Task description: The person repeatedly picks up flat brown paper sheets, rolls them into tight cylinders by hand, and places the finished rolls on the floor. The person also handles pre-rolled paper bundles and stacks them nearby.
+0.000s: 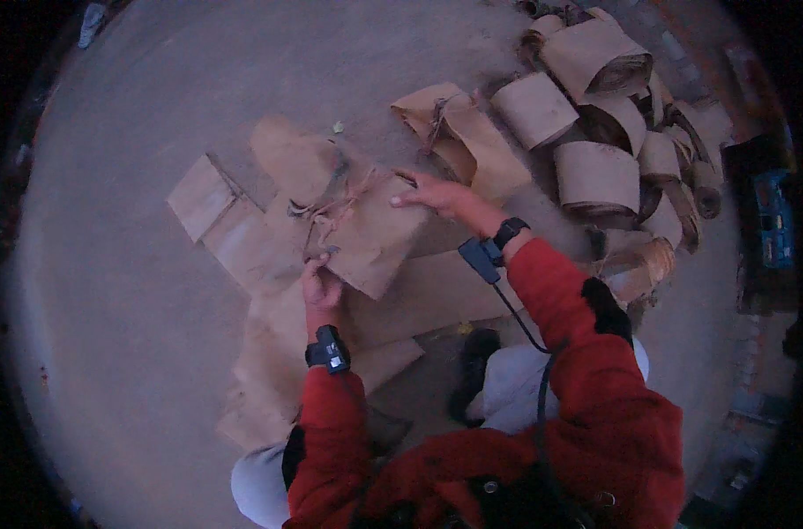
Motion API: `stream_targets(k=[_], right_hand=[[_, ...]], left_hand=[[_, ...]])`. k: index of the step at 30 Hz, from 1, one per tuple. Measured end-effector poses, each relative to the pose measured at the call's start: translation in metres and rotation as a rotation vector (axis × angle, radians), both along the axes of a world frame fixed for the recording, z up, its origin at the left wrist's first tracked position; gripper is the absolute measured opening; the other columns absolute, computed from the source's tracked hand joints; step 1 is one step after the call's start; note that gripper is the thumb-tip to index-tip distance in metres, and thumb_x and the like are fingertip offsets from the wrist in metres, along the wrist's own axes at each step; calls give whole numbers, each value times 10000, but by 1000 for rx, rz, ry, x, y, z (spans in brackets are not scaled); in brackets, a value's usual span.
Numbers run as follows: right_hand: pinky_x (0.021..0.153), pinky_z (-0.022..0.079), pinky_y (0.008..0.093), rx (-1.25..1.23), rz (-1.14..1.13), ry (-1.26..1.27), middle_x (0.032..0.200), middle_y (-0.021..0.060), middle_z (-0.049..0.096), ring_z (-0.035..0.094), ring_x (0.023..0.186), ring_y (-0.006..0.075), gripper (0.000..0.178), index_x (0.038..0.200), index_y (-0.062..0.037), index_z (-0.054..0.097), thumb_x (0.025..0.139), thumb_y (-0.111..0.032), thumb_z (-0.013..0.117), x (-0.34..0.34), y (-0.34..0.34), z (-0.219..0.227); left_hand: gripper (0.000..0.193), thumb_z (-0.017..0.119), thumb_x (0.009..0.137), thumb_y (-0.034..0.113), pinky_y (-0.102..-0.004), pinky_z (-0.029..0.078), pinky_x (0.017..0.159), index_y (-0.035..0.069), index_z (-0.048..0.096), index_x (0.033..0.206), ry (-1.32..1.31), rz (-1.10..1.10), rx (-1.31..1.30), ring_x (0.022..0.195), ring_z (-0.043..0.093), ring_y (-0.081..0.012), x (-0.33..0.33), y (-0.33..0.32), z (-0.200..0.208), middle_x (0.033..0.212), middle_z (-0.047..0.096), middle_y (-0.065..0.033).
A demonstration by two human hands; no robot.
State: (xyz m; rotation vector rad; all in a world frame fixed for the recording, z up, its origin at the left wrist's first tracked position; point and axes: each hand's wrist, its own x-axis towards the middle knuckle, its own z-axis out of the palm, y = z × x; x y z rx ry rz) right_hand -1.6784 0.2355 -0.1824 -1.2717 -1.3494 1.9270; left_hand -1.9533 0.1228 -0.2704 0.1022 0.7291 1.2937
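Note:
A stiff brown sheet (377, 240), looking like heavy paper, is held up in front of me between both hands. My left hand (322, 289) pinches its near left edge, thumb on top. The fingers of my right hand (436, 196) grip the far right edge, partly hidden beneath it. A tangle of reddish string (348, 204) lies across the sheet's left side, close to my left thumb. Under and beyond it, more brown pieces spread over the ground, among them a rounded piece (294, 159) and a creased one (203, 198).
Several rolls of brown sheet (598, 175) are heaped at the right. A bent, loosely tied piece (485, 145) lies between that heap and my right hand. A long flat strip (445, 286) stretches near my dark shoe (476, 366). A blue object (773, 219) stands at the far right.

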Motion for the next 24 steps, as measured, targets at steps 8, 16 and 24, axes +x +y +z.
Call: stream_targets(k=[8,16,24], right_hand=[[1019,399,341,61,-61,3,1350,123,507,497,1212,223,829,1452,-42,353,749,-141,781,-3,-18,-4],[1047,376,350,502,-298,-254,1357,131,505,471,1243,233,830,1422,-38,412,704,-165,809,5,-26,-2],[1019,414,355,687,-211,-483,1298,139,573,518,1228,222,845,1441,-90,400,698,-97,802,22,-16,62]], left_hand=[[553,505,852,73,-469,381,1067,59,406,1396,-52,-32,90,1246,488,-296,-3,5,-1,1342,522,-125],[551,480,986,312,-428,355,1072,112,314,1471,35,-191,108,1332,393,-279,28,20,18,1485,371,-74],[608,456,990,312,-525,404,970,178,179,1514,41,-322,149,1241,486,-316,21,14,18,1460,396,-103]])
